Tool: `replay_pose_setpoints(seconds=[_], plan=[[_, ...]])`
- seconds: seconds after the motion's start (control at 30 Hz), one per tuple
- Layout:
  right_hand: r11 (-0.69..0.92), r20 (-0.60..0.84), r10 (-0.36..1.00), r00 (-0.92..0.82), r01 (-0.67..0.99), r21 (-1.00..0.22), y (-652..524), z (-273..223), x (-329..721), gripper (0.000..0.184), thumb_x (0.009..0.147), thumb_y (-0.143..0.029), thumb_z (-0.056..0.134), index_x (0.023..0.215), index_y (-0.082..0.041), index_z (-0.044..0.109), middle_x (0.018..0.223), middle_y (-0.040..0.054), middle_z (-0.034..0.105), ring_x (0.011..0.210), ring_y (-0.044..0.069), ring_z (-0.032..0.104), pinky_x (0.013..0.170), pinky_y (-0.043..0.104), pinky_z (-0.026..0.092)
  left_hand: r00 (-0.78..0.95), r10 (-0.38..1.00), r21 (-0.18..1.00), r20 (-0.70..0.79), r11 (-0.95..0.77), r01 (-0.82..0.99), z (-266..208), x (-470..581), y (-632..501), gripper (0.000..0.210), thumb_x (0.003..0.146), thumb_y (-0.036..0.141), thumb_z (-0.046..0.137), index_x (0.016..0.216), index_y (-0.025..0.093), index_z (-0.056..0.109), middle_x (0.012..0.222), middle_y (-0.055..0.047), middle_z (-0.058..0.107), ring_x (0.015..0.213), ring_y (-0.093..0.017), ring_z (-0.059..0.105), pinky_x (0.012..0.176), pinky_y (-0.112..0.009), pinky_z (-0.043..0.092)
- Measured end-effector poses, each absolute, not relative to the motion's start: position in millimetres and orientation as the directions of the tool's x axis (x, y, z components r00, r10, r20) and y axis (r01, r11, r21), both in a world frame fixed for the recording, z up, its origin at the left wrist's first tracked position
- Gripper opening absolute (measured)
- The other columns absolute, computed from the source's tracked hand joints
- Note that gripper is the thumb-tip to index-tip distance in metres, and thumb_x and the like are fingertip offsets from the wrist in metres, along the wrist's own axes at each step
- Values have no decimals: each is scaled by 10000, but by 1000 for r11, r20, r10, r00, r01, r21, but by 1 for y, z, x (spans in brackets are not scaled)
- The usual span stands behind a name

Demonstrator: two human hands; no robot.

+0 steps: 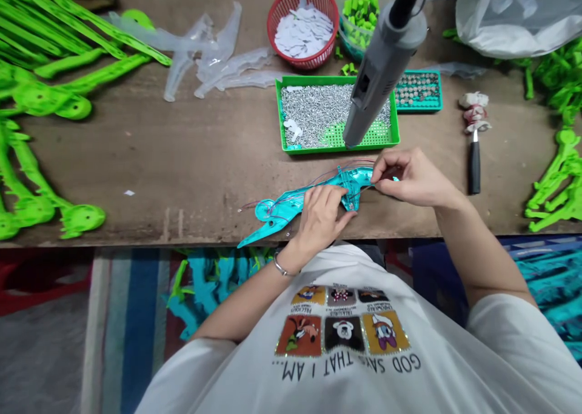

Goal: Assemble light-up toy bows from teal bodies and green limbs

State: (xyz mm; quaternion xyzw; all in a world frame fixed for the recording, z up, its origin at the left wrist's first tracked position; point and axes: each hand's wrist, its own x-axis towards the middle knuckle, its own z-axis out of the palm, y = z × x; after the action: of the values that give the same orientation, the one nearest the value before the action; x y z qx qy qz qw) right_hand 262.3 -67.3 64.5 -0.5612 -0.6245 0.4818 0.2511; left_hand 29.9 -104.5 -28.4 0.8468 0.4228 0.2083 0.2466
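Observation:
A long turquoise plastic shell (291, 203) lies on the workbench near its front edge, its ribbed inner side up. Thin red and dark wires (313, 179) run along it and stick out past its left end. My left hand (321, 214) lies over the middle of the shell, fingers curled onto it and holding it down. At the shell's right end, my right hand (404, 176) has thumb and forefinger pinched together on the thin wires. The fingers partly cover that end.
A grey power screwdriver (377, 68) hangs above a green tray (339, 150) of screws. Behind stand a red basket (271, 23) of white pieces and a teal tray (439, 91). Right lies a black-handled tool (474, 165). Green plastic parts (82, 220) fill the left side.

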Motion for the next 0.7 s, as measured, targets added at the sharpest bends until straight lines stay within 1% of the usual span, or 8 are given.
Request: replay_pose_setpoints(seconds=[0.13,0.27,0.37,0.5,0.7], plan=[[-35,-227,933,-280,557,-830,-64,64,253,61,667,-143,633,706,-163,676,654,-4,655,581,108,538,569,255,377,552,821,599,148,-518,610,-30,31,-106,396,961,399,687,1278,191,574,1193,-117,686,1148,-314,585,992,-449,411],[-16,-254,917,-308,607,-794,-54,59,247,61,668,-145,611,693,-165,662,613,-17,616,576,105,508,577,260,337,558,818,597,137,-518,613,-28,32,-106,396,959,385,687,1286,191,575,1195,-120,683,1140,-315,581,983,-450,411],[-42,-285,903,-322,593,-804,-46,55,245,26,689,-170,623,668,-172,640,586,-31,570,568,98,470,570,259,303,568,813,580,126,-525,623,-25,32,-106,343,963,361,680,1251,192,602,1187,-117,680,1124,-311,582,972,-450,416],[-98,-323,890,-321,557,-825,-43,57,243,59,684,-170,641,639,-176,604,563,-40,525,561,91,427,566,263,270,582,805,569,115,-533,626,-24,32,-105,278,958,337,683,1208,222,646,1209,-107,670,1129,-304,579,977,-459,416],[-88,-290,910,-297,545,-834,-55,61,245,24,683,-173,632,664,-175,618,585,-29,543,586,100,439,573,264,291,563,817,590,123,-516,621,-24,33,-105,285,938,332,716,1200,230,670,1198,-96,655,1124,-298,576,964,-448,416]])
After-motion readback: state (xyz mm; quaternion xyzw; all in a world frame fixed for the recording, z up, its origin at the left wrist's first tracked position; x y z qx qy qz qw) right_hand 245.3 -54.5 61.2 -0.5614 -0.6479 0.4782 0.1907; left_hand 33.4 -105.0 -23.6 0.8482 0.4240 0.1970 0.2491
